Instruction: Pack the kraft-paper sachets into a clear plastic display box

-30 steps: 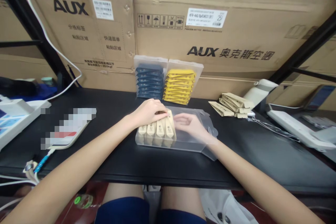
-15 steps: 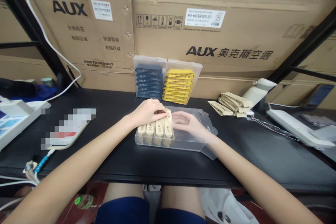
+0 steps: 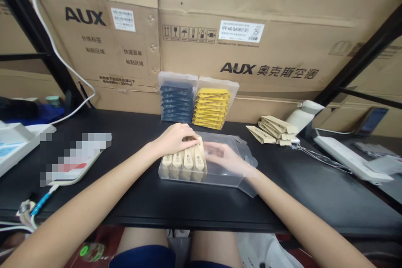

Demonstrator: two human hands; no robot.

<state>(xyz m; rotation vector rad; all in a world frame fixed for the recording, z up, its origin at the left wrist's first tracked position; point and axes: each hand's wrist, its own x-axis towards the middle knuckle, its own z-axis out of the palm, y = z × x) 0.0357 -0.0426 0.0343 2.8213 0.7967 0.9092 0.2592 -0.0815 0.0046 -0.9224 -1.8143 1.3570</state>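
Observation:
A clear plastic box (image 3: 224, 178) lies on the black table in front of me, its flap end to the right. Several beige paper packets (image 3: 187, 160) stand in a row in its left part. My left hand (image 3: 176, 139) reaches over the row, its thumb and fingers closed on the top of the rightmost packet (image 3: 199, 155). Inside the right part of the box is my right hand (image 3: 224, 157), fingers stretched toward that same packet. Whether its fingertips touch the packet is hard to tell.
Behind stand a clear box of blue packets (image 3: 176, 102) and one of yellow packets (image 3: 211, 109), against a large carton (image 3: 276, 46). Loose beige packets (image 3: 276, 127) lie beside a white bottle (image 3: 304, 117). A phone (image 3: 81, 161) and power strips (image 3: 348, 157) flank the area.
My right hand's fingers have straightened and lowered beside the rightmost packet. My left hand keeps its hold. The whole view has shifted slightly.

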